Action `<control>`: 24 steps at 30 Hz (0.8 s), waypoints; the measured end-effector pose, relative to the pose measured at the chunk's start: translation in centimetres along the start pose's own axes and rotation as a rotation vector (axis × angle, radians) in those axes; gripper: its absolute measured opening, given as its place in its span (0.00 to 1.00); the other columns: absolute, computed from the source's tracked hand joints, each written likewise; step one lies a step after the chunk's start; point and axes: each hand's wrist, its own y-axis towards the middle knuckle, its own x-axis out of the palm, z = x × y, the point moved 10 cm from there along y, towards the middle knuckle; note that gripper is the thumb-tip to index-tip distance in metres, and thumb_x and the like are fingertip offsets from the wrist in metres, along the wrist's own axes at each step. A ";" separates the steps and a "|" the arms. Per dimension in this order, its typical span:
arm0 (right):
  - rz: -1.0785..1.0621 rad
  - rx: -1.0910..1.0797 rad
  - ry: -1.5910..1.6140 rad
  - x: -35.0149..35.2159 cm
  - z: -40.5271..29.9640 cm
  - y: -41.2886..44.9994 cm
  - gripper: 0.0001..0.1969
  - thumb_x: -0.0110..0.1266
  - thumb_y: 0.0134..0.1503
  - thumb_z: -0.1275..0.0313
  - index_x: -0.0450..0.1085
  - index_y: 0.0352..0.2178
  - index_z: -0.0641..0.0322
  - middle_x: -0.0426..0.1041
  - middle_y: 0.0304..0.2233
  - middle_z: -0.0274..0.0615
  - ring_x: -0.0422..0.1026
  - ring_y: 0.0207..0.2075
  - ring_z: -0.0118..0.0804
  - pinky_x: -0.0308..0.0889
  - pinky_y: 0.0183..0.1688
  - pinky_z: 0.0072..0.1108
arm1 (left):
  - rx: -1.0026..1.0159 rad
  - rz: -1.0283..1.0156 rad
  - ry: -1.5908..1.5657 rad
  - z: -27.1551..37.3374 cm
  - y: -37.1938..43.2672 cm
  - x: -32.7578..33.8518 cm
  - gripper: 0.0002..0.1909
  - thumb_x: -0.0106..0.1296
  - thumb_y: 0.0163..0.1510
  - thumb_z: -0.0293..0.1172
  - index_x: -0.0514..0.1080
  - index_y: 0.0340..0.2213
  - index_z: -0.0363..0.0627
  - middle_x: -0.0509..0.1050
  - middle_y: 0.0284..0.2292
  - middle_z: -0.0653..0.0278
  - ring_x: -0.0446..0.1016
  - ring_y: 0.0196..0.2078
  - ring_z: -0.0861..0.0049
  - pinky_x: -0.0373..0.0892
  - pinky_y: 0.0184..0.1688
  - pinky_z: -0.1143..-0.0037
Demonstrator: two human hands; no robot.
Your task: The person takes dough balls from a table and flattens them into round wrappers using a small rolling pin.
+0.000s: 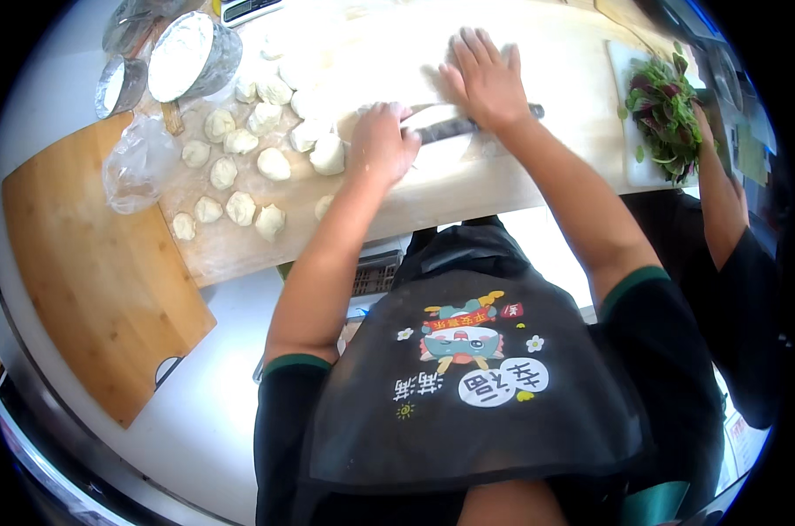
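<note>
A long dark bar-shaped tool [446, 130] lies across the floured wooden board, with a pale strip [430, 116] along its far side; I cannot tell whether that is dough or part of the tool. My right hand [489, 79] is palm down beyond the tool, fingers spread, its heel and wrist over the tool's right part. My left hand [383, 141] is at the tool's left end, fingers curled down; what lies under them is hidden. Beside it on the left sits a dough ball [327, 155], one of several lumps spread over the board's left side.
A metal bowl of flour [185, 56], a smaller metal container [113, 87], a clear plastic bag [139, 164] and a scale [246, 9] stand at the left. At right, another person's hand [705, 125] touches leafy greens [663, 115] on a white cutting board [640, 172].
</note>
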 end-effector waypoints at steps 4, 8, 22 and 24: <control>-0.132 0.034 0.000 0.9 -0.9 -1.2 0.30 0.35 0.70 0.50 0.58 0.64 0.57 0.55 0.70 0.43 0.49 0.72 0.47 0.44 0.68 0.54 | -0.002 -0.136 0.061 -1.1 2.0 1.5 0.16 0.55 0.56 0.34 0.76 0.44 0.39 0.77 0.42 0.48 0.74 0.49 0.53 0.69 0.54 0.62; -0.319 0.001 -0.002 -1.5 -3.6 -12.8 0.36 0.48 0.64 0.53 0.54 0.67 0.60 0.51 0.70 0.54 0.49 0.72 0.53 0.45 0.67 0.55 | -0.283 -0.072 -0.200 -4.7 -0.8 3.0 0.19 0.57 0.55 0.36 0.75 0.45 0.38 0.78 0.37 0.44 0.77 0.45 0.52 0.71 0.49 0.62; -0.155 0.060 0.010 1.5 -1.9 -4.4 0.32 0.35 0.69 0.50 0.53 0.67 0.58 0.50 0.71 0.47 0.47 0.73 0.46 0.44 0.67 0.56 | -0.069 -0.129 0.101 -2.8 0.5 1.6 0.16 0.56 0.58 0.36 0.76 0.45 0.42 0.78 0.44 0.48 0.74 0.50 0.54 0.68 0.55 0.63; -0.276 -0.011 0.000 0.3 -3.1 -10.7 0.35 0.40 0.68 0.51 0.50 0.68 0.63 0.48 0.71 0.54 0.46 0.73 0.51 0.43 0.68 0.56 | -0.084 -0.127 0.117 -3.2 -0.5 1.6 0.16 0.57 0.58 0.36 0.75 0.46 0.41 0.78 0.44 0.49 0.75 0.50 0.54 0.69 0.54 0.63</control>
